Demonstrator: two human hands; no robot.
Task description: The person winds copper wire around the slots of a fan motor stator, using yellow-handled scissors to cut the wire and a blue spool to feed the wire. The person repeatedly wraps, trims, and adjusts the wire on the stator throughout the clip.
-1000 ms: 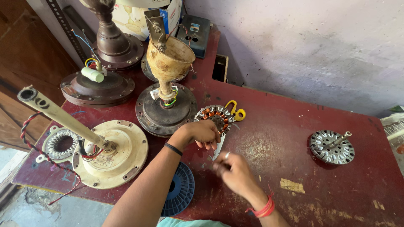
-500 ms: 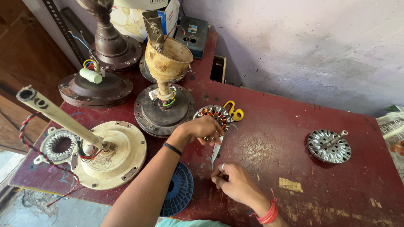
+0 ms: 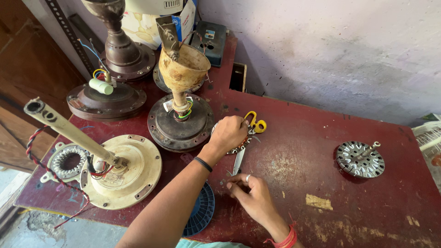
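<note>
1. Left hand (image 3: 228, 133) cups a wound stator (image 3: 239, 148) mid-worktop (image 3: 298, 160), fingers curled over it.
2. Right hand (image 3: 252, 195), near the front edge, pinches something too small to identify.
3. Scissors (image 3: 245, 142) lie untouched; winding work appears unfinished.

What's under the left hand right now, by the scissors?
The left hand rests on a round wound stator; only its lower rim with copper windings shows. The yellow-handled scissors lie beside it, partly covered. The stator's centre is hidden by the palm.
</note>
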